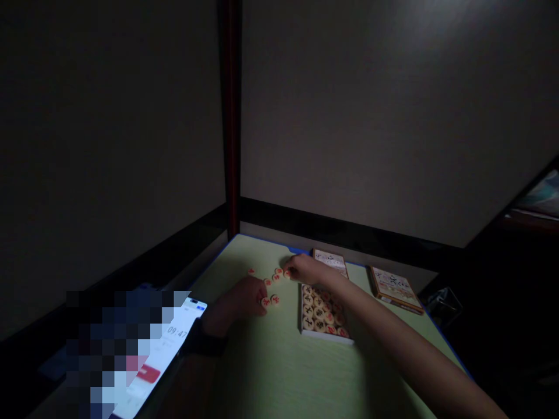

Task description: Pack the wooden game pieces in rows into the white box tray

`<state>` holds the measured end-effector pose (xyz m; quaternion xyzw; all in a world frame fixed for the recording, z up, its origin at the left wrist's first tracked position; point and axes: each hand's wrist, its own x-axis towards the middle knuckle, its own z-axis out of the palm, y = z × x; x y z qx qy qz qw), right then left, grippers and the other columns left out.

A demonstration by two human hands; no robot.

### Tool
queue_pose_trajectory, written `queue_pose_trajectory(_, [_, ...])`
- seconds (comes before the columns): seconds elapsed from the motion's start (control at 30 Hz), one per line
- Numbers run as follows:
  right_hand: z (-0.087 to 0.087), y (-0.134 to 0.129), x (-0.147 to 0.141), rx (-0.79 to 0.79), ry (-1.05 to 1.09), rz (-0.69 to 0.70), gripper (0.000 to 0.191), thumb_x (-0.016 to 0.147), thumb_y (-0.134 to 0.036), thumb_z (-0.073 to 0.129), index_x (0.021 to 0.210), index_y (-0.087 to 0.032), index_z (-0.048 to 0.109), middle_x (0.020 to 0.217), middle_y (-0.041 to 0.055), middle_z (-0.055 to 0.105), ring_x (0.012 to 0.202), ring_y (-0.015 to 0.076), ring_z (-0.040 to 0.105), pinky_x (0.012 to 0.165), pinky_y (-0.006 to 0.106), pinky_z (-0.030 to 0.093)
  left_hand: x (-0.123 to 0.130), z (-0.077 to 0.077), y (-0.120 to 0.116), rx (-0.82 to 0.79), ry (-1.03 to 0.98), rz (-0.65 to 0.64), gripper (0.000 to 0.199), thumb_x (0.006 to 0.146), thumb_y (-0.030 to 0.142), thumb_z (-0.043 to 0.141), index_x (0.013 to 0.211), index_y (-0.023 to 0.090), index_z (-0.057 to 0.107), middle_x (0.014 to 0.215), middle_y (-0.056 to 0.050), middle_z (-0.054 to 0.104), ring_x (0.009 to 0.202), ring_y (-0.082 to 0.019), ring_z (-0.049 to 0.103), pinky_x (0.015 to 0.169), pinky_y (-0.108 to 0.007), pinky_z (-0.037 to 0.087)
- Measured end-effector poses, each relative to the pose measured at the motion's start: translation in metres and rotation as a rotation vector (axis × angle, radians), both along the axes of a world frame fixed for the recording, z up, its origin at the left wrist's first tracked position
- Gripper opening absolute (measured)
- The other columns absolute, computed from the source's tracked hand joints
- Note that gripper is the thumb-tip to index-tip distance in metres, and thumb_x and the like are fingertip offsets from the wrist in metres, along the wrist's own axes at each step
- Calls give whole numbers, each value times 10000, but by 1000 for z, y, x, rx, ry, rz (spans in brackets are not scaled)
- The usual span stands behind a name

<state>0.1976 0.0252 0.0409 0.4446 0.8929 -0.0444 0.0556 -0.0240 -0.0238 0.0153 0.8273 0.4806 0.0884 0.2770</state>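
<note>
Several round wooden pieces with red characters lie on the green table (pixel 279 361). My right hand (pixel 300 267) reaches to the back of the group, its fingers pinched on a round piece (pixel 287 273). Beside it are two more pieces (pixel 276 277). My left hand (pixel 252 294), with a dark band at the wrist, rests on the table with its fingers curled at a piece (pixel 265 302); another piece (pixel 275 299) lies just right of that. One piece (pixel 251 271) sits apart behind my left hand. An open white-edged box (pixel 327 337) holds rows of red and black pieces, partly under my right forearm.
Two flat printed boxes lie at the back, one (pixel 332 262) behind my right forearm and one (pixel 395 287) near the right edge. A lit phone (pixel 168 349) is at the left, partly pixelated. Walls stand behind the table; a bin-like object (pixel 443 305) is beyond its right edge.
</note>
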Motion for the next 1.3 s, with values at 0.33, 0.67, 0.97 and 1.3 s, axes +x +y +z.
queue_pose_trajectory(0.33, [8,-9,-9,6,-150,-115,227,862,-180,553,985,-121,735,994,150,752,884,219,688,681,248,433,10,-9,1,53,-6,-15,212,635,237,716,798,190,589,894,-7,656,815,-180,584,696,-261,394])
queue_pose_trajectory(0.67, [27,-27,28,75,351,-266,240,823,-88,570,1004,-125,723,854,76,753,778,161,676,696,224,439,17,-5,-3,49,-11,29,295,662,279,724,924,197,617,999,-44,662,843,-203,625,743,-279,444])
queue_pose_trajectory(0.97, [1,-81,91,-148,502,-262,190,733,-56,622,814,-136,774,745,35,749,723,172,696,677,245,496,23,-8,-2,107,39,-37,159,744,273,660,883,200,634,941,-48,650,843,-204,609,768,-285,425])
queue_pose_trajectory(1.3, [-15,-77,87,-104,554,-324,204,698,7,657,805,-138,753,719,35,743,684,161,695,604,224,483,20,-24,2,208,-11,-88,163,837,297,572,953,204,639,950,-46,652,834,-192,603,803,-304,447])
